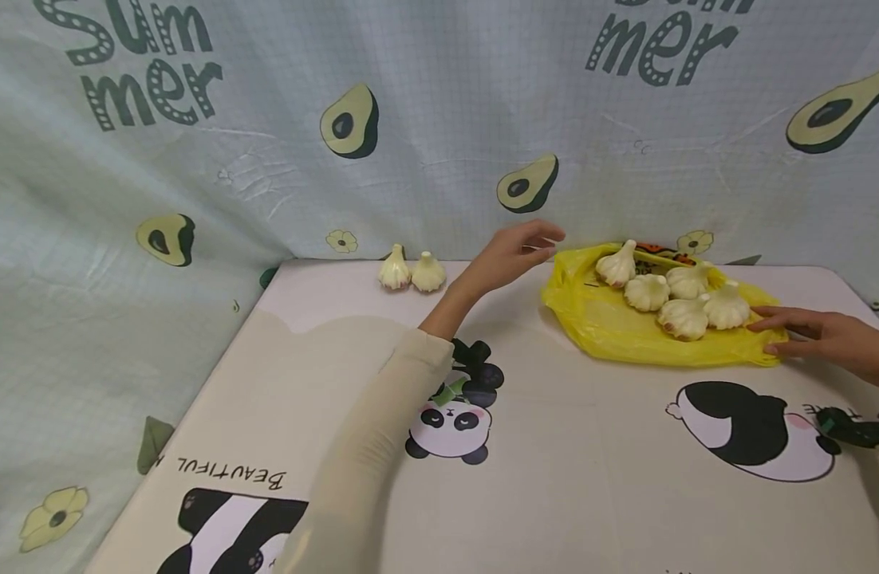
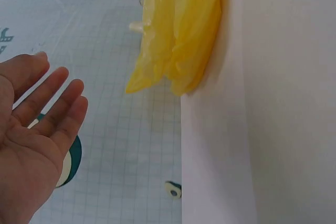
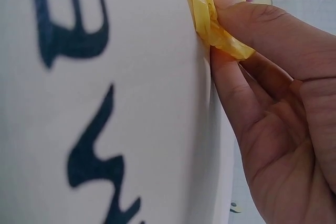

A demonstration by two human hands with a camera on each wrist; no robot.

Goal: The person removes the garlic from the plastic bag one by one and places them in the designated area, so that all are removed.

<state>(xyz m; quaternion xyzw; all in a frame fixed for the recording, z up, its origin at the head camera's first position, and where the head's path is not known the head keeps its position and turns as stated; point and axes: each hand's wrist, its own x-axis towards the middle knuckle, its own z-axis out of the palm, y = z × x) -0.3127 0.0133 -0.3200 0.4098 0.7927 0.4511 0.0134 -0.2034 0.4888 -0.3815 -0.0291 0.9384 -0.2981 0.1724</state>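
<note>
A yellow plastic bag [image 1: 612, 327] lies at the back right of the table, with several garlic bulbs [image 1: 685, 319] resting on it. Between thumb and fingers, my right hand [image 1: 837, 339] pinches the bag's right edge; the right wrist view shows the yellow film [image 3: 226, 40] caught there. Just left of the bag, my left hand [image 1: 514, 251] hovers with relaxed fingers and holds nothing. Its bare palm [image 2: 31, 150] shows in the left wrist view, apart from the bag [image 2: 178, 35]. Two more garlic bulbs [image 1: 411, 273] stand side by side at the table's back edge, left of my left hand.
The pale table [image 1: 554, 470] carries printed pandas and lettering. Behind it and along its left side hangs a light curtain [image 1: 425, 159] with avocado prints, meeting the table's back edge.
</note>
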